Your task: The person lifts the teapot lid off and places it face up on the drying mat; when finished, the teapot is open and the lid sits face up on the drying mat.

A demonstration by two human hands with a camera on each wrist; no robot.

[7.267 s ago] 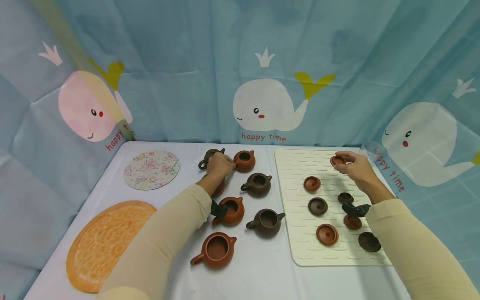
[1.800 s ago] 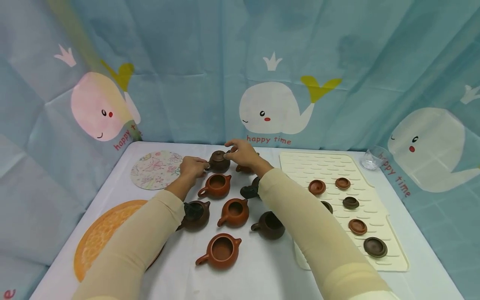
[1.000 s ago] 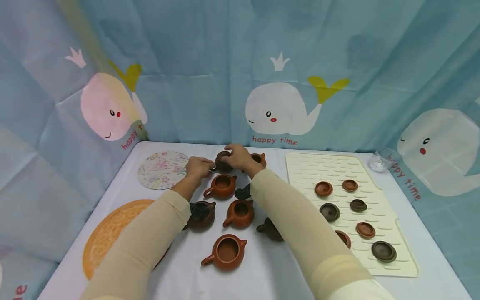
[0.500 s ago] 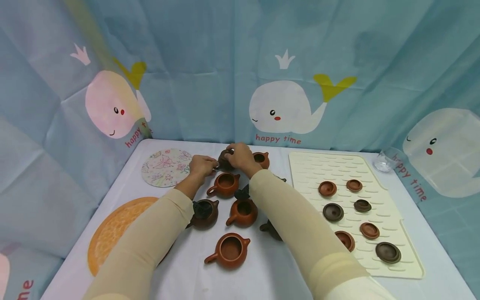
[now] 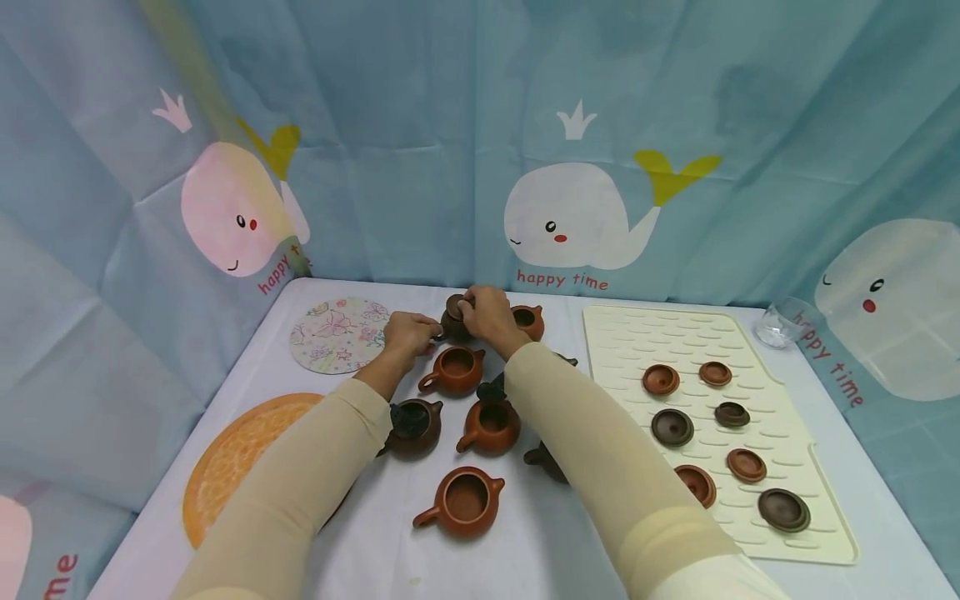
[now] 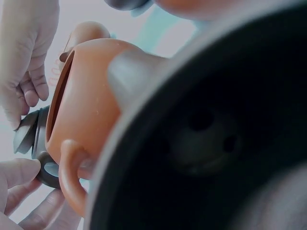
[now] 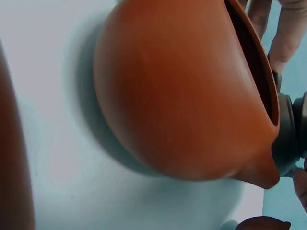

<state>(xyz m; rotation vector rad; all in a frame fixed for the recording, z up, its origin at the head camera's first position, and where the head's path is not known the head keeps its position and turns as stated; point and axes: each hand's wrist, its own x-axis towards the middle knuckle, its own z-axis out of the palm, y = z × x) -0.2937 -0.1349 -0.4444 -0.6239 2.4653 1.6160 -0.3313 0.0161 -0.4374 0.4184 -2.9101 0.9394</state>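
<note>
At the back of the table my left hand point(image 5: 408, 335) pinches the loop handle of a small dark brown teapot point(image 5: 454, 325). My right hand point(image 5: 491, 317) holds the dark lid point(image 5: 459, 306) at the teapot's mouth, thumb and fingers at its edge. In the left wrist view the lid point(image 6: 26, 133) stands tilted against the pot, and left thumb and fingers close round the handle point(image 6: 46, 171). An orange-brown teapot point(image 7: 187, 91) fills much of the right wrist view, hiding part of the dark teapot point(image 7: 285, 136) behind it. Another orange-brown teapot point(image 5: 528, 322) stands right of my right hand.
Several lidless teapots stand closer in, among them an orange-brown one point(image 5: 463, 500) and a dark one point(image 5: 412, 429). A cream mat point(image 5: 637, 321) at right bears several lids. Behind it is a clear cup point(image 5: 780, 325). Left lie a floral disc point(image 5: 330, 333) and an orange round mat point(image 5: 240, 450).
Seven seconds ago my right hand held a reddish lid over the mat; now it is at the dark teapot. Its lid sat level two seconds ago and now tilts in my right fingers.
</note>
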